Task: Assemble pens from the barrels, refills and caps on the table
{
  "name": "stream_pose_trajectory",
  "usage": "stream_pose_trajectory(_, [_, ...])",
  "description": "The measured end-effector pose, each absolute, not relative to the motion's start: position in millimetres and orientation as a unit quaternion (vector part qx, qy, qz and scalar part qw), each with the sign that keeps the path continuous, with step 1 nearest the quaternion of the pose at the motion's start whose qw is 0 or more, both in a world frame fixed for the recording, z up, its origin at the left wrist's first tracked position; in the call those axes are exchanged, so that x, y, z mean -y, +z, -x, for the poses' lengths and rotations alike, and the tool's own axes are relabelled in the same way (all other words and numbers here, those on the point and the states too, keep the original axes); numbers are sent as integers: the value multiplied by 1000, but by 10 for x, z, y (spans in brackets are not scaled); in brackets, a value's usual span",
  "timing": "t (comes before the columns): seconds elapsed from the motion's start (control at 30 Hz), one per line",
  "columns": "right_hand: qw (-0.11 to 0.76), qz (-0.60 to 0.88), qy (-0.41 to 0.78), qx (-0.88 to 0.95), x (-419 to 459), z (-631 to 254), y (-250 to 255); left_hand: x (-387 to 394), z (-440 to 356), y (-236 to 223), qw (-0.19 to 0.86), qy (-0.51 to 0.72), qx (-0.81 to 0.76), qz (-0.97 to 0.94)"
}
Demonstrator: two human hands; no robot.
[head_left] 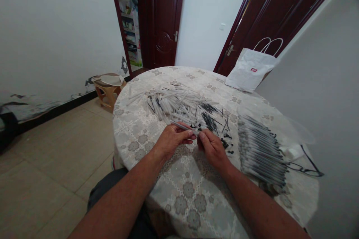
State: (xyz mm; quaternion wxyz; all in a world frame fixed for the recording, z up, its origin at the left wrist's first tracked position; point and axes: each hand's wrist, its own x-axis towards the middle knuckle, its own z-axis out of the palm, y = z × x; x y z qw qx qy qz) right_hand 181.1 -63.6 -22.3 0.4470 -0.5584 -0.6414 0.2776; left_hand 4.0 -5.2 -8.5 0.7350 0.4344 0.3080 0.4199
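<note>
Over the near middle of the table, my left hand (179, 136) is closed around a slim pen (179, 125), its far end pointing up and left. My right hand (211, 145) pinches at the near end of the same pen; the fingertips hide what is there. Just beyond my hands lies a loose pile of whitish clear pen barrels (174, 101). Thin black refills (210, 121) lie at the pile's right side. Several small black caps (227, 143) are scattered right of my right hand. Further right, many pens (262, 149) lie side by side in a stack.
A flowered cloth covers the round table (193, 203). Black-framed glasses (305, 171) rest near the right edge, beside the stack. A white paper bag (252, 69) stands at the back right against the wall. A stool (109, 89) is on the floor at left.
</note>
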Motion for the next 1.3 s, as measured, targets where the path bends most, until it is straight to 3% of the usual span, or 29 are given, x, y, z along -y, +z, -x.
stream_pose_trajectory(0.3, [449, 560, 262, 644, 636, -1851, -220, 46, -23, -63, 729, 421, -311, -441])
stream_pose_trajectory(0.5, [458, 532, 347, 622, 616, -1845, -257, 52, -27, -52, 714, 413, -318, -468])
stream_pose_trajectory(0.77, [444, 536, 317, 644, 634, -1857, -209, -26, 96, -10, 705, 383, -323, -502])
stream_pose_trajectory(0.97, [471, 562, 307, 607, 608, -1996, -207, -203, 395, 97, 635, 500, -357, -468])
stream_pose_trajectory(1.3, [429, 557, 259, 662, 627, -2017, -143, -189, 306, 20, 632, 445, -360, -523])
